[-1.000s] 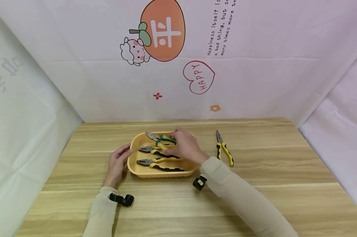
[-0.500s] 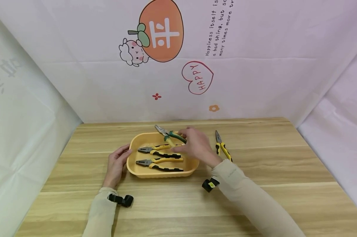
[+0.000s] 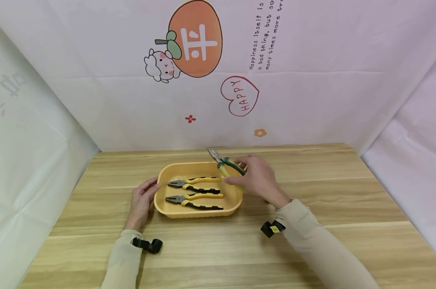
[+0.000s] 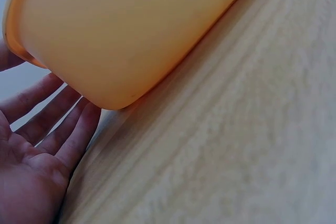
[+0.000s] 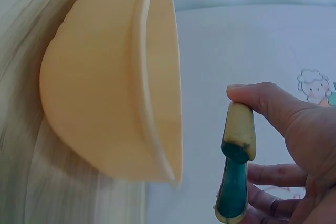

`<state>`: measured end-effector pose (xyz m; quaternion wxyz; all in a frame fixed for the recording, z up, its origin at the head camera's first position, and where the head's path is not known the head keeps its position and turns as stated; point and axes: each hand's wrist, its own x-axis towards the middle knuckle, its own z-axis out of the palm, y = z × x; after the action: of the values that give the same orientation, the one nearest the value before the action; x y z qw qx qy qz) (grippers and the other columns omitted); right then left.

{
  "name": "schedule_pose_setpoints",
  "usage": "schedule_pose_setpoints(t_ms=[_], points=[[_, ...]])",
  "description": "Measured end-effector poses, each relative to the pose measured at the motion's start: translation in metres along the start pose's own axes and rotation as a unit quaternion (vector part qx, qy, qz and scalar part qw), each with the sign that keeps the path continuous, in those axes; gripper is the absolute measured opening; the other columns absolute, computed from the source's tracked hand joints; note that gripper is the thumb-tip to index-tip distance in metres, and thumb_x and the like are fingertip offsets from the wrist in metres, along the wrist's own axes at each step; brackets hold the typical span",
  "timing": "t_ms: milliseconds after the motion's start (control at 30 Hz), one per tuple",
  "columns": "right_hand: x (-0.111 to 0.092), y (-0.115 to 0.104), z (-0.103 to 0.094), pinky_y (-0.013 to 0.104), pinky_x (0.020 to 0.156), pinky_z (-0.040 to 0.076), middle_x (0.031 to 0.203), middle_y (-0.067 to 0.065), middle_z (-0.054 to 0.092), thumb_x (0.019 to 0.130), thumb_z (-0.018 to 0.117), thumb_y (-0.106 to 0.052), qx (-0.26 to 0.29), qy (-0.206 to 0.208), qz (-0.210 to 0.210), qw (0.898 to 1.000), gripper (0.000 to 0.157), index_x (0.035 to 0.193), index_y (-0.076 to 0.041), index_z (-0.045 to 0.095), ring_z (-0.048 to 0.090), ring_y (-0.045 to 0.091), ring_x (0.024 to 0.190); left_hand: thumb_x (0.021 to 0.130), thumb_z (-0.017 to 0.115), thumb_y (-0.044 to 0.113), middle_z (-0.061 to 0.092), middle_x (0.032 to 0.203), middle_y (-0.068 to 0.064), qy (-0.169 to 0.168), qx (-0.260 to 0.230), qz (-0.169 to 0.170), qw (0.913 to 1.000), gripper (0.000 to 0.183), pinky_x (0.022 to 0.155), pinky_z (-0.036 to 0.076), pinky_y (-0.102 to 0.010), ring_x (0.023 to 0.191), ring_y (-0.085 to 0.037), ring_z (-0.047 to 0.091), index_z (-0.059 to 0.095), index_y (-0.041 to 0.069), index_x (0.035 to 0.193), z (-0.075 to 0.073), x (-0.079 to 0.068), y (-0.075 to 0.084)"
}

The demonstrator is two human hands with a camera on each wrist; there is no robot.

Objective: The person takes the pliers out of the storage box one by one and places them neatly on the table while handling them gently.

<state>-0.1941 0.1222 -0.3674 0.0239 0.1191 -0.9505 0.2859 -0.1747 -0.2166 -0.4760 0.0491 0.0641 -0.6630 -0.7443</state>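
Note:
In the head view my right hand (image 3: 259,176) holds combination pliers (image 3: 222,161) with green-and-yellow handles above the right back of a yellow plastic bin (image 3: 200,215). Their handle ends (image 5: 239,132) show between thumb and fingers in the right wrist view, beside the bin's wall. My left hand (image 3: 141,200) touches the bin's left end. Its fingers (image 4: 63,124) lie fairly straight against the outer wall in the left wrist view. Inside the bin lie two black-and-yellow pliers, one farther back (image 3: 194,184) and one nearer (image 3: 194,200), jaws pointing left.
The bin stands on a wood-grain table (image 3: 203,253). Behind it rises a white printed cloth (image 3: 138,116), with more white cloth at both sides. A small black camera sits on each wrist.
My right hand has lifted the green-and-yellow pliers out of the bin and moved them right. It now covers the yellow-handled pliers on the table at the right. My left hand stays put.

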Motion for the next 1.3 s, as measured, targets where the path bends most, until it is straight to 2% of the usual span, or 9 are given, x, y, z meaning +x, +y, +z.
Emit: schedule_pose_setpoints(t_ms=[100, 367, 600, 833, 1033, 1167, 1300], points=[[-0.003, 0.009, -0.003, 0.033, 0.066, 0.047, 0.103, 0.006, 0.069, 0.076, 0.087, -0.051, 0.003, 0.002, 0.013, 1.000, 0.061, 0.121, -0.013, 0.074, 0.062, 0.023, 0.089, 0.102, 0.061, 0.009, 0.067, 0.123, -0.013, -0.001, 0.002, 0.000, 1.0000, 0.040, 0.090, 0.057, -0.025, 0.107, -0.017, 0.068, 0.057, -0.011, 0.136, 0.000, -0.001, 0.000], [-0.010, 0.028, -0.012, 0.036, 0.068, 0.047, 0.101, 0.008, 0.069, 0.076, 0.087, -0.051, 0.013, 0.024, 0.035, 0.999, 0.057, 0.117, -0.013, 0.075, 0.062, 0.024, 0.088, 0.102, 0.061, 0.009, 0.069, 0.116, -0.005, -0.001, 0.000, 0.004, 1.0000, 0.040, 0.090, 0.057, -0.025, 0.106, -0.017, 0.068, 0.057, -0.011, 0.136, -0.001, -0.002, 0.000], [-0.013, 0.043, -0.018, 0.036, 0.067, 0.046, 0.098, 0.009, 0.068, 0.078, 0.086, -0.048, 0.006, 0.029, 0.058, 0.998, 0.052, 0.113, -0.011, 0.075, 0.060, 0.026, 0.086, 0.102, 0.061, 0.008, 0.069, 0.115, -0.003, -0.002, -0.006, 0.007, 1.0000, 0.040, 0.088, 0.057, -0.023, 0.105, -0.015, 0.068, 0.056, -0.012, 0.136, -0.001, -0.002, 0.000], [-0.019, 0.058, -0.025, 0.038, 0.070, 0.050, 0.104, 0.014, 0.069, 0.081, 0.084, -0.049, -0.004, 0.030, 0.069, 0.997, 0.066, 0.127, -0.003, 0.069, 0.063, 0.029, 0.092, 0.102, 0.061, 0.009, 0.070, 0.113, -0.002, 0.001, -0.009, 0.009, 0.9999, 0.040, 0.087, 0.057, -0.023, 0.104, -0.015, 0.068, 0.056, -0.013, 0.135, -0.001, -0.001, 0.000], [-0.023, 0.072, -0.030, 0.036, 0.064, 0.047, 0.098, 0.013, 0.069, 0.081, 0.082, -0.050, -0.011, 0.036, 0.072, 0.997, 0.052, 0.111, -0.008, 0.074, 0.062, 0.028, 0.086, 0.102, 0.061, 0.009, 0.069, 0.115, -0.005, -0.001, -0.008, 0.010, 0.9999, 0.040, 0.088, 0.057, -0.023, 0.105, -0.016, 0.068, 0.057, -0.013, 0.135, 0.000, -0.001, 0.000], [-0.026, 0.081, -0.034, 0.037, 0.065, 0.048, 0.100, 0.014, 0.070, 0.081, 0.080, -0.057, -0.017, 0.037, 0.081, 0.996, 0.059, 0.113, -0.007, 0.073, 0.064, 0.029, 0.088, 0.102, 0.061, 0.010, 0.069, 0.116, -0.006, -0.004, -0.009, 0.013, 0.9999, 0.040, 0.088, 0.057, -0.024, 0.106, -0.017, 0.068, 0.056, -0.013, 0.135, 0.000, -0.001, -0.001], [-0.029, 0.090, -0.036, 0.040, 0.066, 0.050, 0.101, 0.015, 0.070, 0.081, 0.080, -0.056, -0.020, 0.047, 0.084, 0.995, 0.060, 0.114, -0.006, 0.073, 0.064, 0.031, 0.089, 0.102, 0.061, 0.009, 0.069, 0.115, -0.006, -0.006, -0.011, 0.016, 0.9998, 0.040, 0.088, 0.057, -0.024, 0.106, -0.018, 0.068, 0.057, -0.013, 0.135, 0.000, -0.002, -0.001]])
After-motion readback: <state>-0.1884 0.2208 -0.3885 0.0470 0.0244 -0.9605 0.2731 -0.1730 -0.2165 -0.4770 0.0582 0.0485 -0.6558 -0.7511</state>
